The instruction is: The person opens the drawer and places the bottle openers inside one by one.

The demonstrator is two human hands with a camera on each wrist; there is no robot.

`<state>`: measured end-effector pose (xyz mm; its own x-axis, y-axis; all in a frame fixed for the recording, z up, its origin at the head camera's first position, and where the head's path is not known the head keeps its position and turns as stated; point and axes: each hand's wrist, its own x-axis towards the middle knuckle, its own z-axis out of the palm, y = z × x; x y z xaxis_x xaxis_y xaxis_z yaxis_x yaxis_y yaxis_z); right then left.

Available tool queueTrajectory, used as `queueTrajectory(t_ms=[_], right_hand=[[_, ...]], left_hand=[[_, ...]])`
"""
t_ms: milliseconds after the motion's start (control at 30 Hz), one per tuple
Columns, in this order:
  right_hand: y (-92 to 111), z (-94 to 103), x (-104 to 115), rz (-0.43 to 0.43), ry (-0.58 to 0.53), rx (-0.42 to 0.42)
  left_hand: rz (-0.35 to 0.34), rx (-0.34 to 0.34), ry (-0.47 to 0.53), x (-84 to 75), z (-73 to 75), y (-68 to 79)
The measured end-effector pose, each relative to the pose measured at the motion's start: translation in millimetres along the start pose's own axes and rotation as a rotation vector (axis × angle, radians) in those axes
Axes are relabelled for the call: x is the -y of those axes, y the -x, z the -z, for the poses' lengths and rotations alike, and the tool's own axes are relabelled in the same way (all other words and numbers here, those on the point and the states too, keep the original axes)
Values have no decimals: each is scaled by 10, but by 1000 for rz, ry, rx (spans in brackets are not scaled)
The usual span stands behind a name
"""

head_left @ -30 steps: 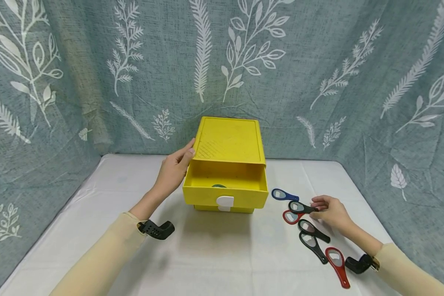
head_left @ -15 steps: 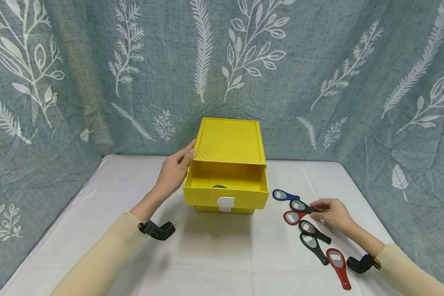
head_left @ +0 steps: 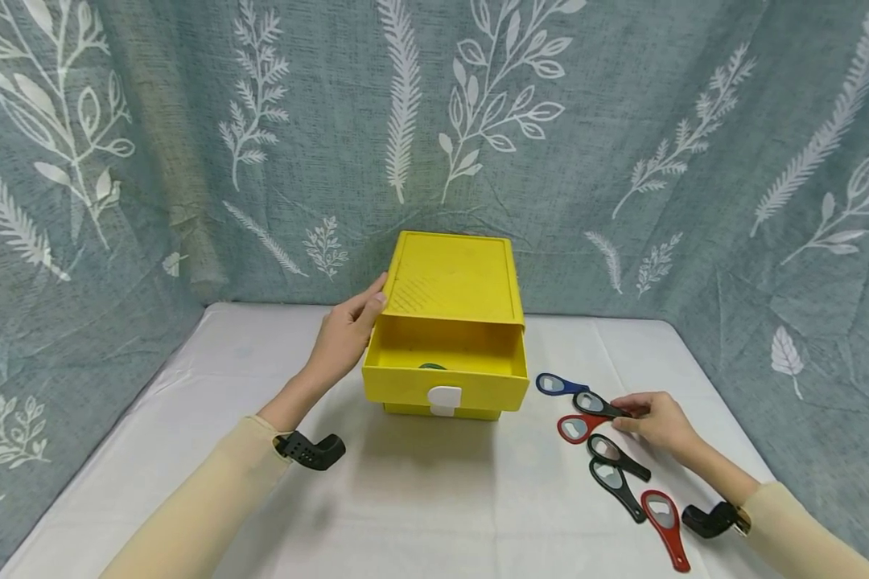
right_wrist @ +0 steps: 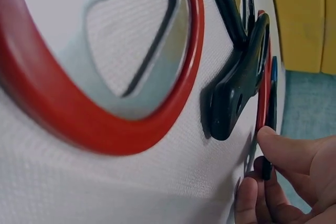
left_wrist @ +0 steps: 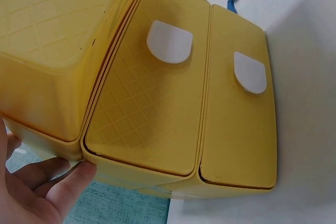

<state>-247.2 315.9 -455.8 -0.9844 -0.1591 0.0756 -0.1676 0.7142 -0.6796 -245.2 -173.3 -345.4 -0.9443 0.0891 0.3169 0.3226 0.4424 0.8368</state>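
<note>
Reference object: yellow drawer box point(head_left: 455, 277).

Right hand point(head_left: 655, 422): to the right of the box, thumb and fingers pinching the handle end of a black bottle opener point(head_left: 611, 409). The opener lies low over the white table point(head_left: 434, 515), its long axis running roughly sideways from the box; ring end points toward the box, handle points away, slanting slightly to the near side. Whether it touches the table cannot be told.

Left hand point(head_left: 342, 334): at the box's left wall, thumb and fingertips touching it near the top edge; bend of the partly hidden fingers unclear.

Top drawer point(head_left: 405, 386) projects from the box front, a green item point(head_left: 432, 367) just showing inside. Two lower drawers point(left_wrist: 149, 85) sit flush, each with a white pull.

Other openers, all right of the box: blue opener point(head_left: 574, 388), ring toward the box, handle meeting the pinched one; red opener point(head_left: 595, 420), ring toward the box, handle running to the hand; two more black openers point(head_left: 628, 465), handles slanting away from the box and nearward; second red opener point(head_left: 672, 540), farthest from the box, handle pointing nearward.
</note>
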Motion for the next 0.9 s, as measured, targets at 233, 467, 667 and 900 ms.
queueTrajectory(t_ms=[233, 467, 667, 900], right_hand=[[44, 32, -23, 4, 4, 0], [52, 51, -9, 14, -17, 0], [55, 42, 1, 37, -27, 2], [58, 37, 17, 77, -14, -17]], left_hand=[[-11, 4, -7, -39, -26, -24], [-23, -3, -11, -36, -19, -32], [-24, -2, -15, -6, -4, -19], [-14, -8, -30, -8, 5, 4]])
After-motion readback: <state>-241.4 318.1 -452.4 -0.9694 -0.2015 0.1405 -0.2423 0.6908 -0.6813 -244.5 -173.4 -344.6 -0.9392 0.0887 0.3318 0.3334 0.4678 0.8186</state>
